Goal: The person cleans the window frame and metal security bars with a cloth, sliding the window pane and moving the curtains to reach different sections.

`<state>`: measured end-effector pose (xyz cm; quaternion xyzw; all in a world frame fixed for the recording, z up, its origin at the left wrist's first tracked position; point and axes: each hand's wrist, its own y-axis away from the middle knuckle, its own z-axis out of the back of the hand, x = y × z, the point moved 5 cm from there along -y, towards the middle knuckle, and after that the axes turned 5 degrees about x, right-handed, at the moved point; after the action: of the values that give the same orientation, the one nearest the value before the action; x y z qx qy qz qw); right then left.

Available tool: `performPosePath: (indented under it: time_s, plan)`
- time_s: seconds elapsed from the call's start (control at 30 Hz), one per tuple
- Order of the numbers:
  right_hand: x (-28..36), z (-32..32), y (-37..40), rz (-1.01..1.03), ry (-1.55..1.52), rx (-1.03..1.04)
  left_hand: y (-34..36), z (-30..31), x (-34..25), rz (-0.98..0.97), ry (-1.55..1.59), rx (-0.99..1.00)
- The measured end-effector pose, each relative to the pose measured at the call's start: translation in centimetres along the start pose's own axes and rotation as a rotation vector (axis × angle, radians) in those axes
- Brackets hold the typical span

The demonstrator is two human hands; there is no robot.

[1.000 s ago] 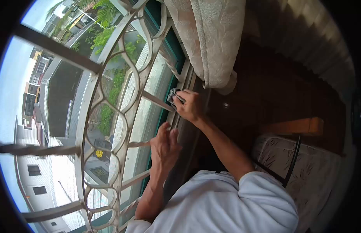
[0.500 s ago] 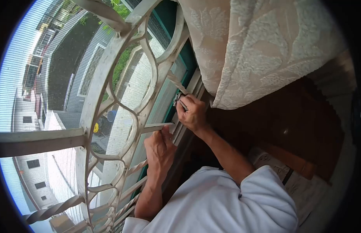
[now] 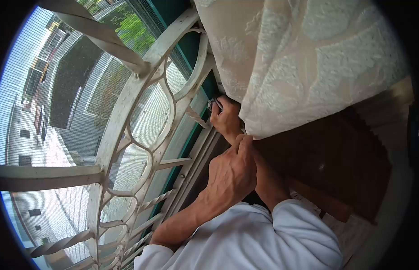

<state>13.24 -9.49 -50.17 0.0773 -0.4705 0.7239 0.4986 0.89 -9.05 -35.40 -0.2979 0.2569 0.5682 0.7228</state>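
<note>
My right hand [image 3: 226,118] is closed around a crumpled grey cloth [image 3: 214,105], which lies against the window frame [image 3: 187,168] beside the green edge. Part of that hand is behind the hanging edge of a cream patterned curtain [image 3: 299,67]. In front of my right forearm, my left hand [image 3: 232,175] has its fingers pinched at the curtain's lower corner. Its fingertips are partly hidden by the hand itself.
A white metal window grille [image 3: 124,112] with curved and twisted bars stands on the left, close to both arms. Behind it are a mesh screen and buildings outside. A dark brown wooden surface [image 3: 317,153] is below the curtain.
My left hand has left the grille bar and moved right and up to the curtain's corner. My right hand, with the cloth, has gone farther along the frame, partly behind the curtain.
</note>
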Motion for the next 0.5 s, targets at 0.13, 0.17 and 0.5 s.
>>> performPosePath:
  time_s: [0.13,0.17,0.5]
  plan:
    - [0.2,0.4,0.7,-0.07,-0.264,0.121,-0.7,0.4,1.1,0.012,0.027,-0.023]
    - [0.4,0.6,0.4,-0.008,-0.36,0.146,-1.1,0.4,1.2,0.007,0.011,-0.011]
    - [-2.8,4.4,2.2,-0.516,-1.079,0.662,1.7,0.1,1.6,0.002,-0.001,0.008]
